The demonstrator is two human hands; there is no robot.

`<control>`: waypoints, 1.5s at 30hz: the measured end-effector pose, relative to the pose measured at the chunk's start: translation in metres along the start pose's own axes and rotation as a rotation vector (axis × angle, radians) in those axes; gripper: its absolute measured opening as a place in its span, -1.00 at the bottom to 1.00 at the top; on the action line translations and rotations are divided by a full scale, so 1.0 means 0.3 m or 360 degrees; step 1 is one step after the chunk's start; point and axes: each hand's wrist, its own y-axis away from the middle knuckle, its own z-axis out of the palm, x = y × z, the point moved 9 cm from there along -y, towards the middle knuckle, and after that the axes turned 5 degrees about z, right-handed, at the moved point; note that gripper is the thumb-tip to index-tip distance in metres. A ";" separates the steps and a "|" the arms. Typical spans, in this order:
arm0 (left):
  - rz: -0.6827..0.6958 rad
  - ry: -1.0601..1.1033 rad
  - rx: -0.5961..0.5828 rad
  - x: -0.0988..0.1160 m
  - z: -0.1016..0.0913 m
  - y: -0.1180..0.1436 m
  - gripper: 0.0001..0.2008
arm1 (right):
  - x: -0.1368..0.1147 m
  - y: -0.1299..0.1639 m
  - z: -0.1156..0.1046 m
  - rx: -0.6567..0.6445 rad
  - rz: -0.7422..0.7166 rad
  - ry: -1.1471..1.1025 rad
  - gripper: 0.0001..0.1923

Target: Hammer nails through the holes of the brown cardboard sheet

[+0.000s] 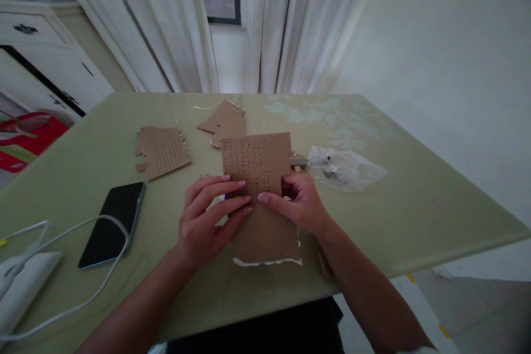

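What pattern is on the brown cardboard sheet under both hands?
Rows of small punched holes across the upper half of the brown cardboard sheet; lower half plain. Head view.
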 end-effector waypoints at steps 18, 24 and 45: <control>-0.1263 -0.0288 -0.0137 -0.410 -0.073 0.109 -0.77 | 0.009 -0.006 -0.050 0.0241 0.0047 -0.0303 -0.58; -0.1565 -0.0728 -0.1102 -0.569 -0.021 0.223 -0.71 | -0.002 0.001 -0.065 0.0319 0.0036 -0.0381 -0.62; -0.1211 -0.0279 -0.0497 -0.422 0.007 0.106 -0.70 | 0.014 0.000 -0.042 0.0239 0.0106 -0.0487 -0.60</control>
